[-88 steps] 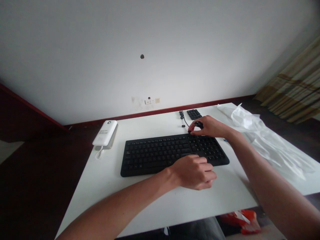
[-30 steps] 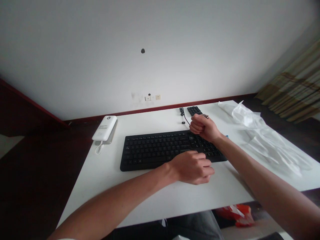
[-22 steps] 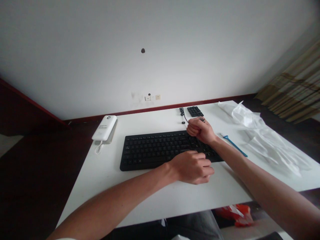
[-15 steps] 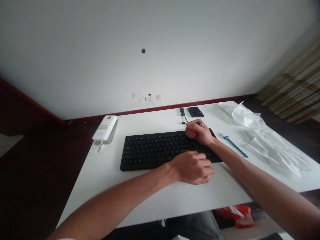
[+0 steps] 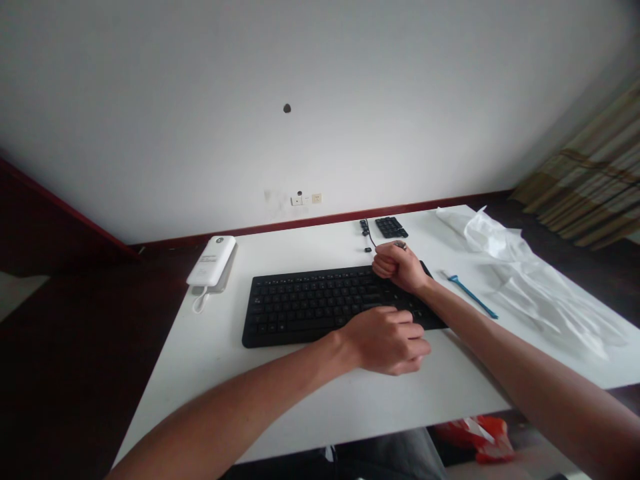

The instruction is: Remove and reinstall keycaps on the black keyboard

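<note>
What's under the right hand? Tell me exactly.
The right hand, closed in a fist, sits over the back right corner of the black keyboard. The keys beneath it are covered, so contact cannot be confirmed. A small dark object shows atop the fist.

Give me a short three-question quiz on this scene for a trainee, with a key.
1. Which item lies on the table between the black keyboard and the white plastic sheet?
A) a blue plastic strip
B) a coffee mug
C) a pair of scissors

2. True or false: the right hand lies open and flat on the keys.

3. Fill the gap: a white ___ loops from the near end of the white power bank.

Key:
1. A
2. False: it is closed in a fist over the far right corner of the black keyboard.
3. cable
</note>
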{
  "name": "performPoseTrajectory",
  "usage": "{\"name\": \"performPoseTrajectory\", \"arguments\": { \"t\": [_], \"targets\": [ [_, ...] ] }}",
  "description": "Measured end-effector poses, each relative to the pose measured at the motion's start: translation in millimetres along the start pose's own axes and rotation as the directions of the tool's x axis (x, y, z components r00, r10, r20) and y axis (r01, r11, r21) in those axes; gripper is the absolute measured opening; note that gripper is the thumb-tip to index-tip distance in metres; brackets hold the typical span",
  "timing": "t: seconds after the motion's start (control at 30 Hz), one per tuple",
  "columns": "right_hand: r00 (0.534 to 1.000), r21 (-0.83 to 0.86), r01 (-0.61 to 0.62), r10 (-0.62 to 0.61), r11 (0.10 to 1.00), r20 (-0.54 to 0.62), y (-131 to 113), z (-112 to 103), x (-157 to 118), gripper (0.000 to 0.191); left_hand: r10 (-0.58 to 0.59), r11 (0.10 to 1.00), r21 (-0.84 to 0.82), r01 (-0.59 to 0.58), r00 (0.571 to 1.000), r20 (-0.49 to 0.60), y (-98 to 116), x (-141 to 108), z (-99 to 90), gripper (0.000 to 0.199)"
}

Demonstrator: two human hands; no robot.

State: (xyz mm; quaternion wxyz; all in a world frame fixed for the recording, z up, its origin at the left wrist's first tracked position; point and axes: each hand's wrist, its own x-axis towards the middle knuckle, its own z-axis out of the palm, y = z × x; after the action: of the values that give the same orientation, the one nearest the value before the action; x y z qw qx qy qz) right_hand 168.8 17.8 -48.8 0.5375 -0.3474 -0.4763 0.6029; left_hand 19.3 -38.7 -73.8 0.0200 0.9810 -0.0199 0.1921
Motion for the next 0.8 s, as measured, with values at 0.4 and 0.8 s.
{"name": "performPoseTrajectory", "arguments": {
  "t": [0.4,0.8],
  "targets": [
    [1.000,-0.098,0.025,-0.024,0.995,0.012,9.8,-2.8,-2.7,0.054,-0.008,1.000,0.009,0.008,1.000,0.008,0.4,-0.3,-2.0,0.023],
    [0.979,-0.190,0.096,-0.127,0.977,-0.159,-15.4,-15.6,3.8,0.053,-0.158,0.985,0.074,0.158,0.987,-0.005,1.6,1.1,-8.7,0.020]
  ]
}}
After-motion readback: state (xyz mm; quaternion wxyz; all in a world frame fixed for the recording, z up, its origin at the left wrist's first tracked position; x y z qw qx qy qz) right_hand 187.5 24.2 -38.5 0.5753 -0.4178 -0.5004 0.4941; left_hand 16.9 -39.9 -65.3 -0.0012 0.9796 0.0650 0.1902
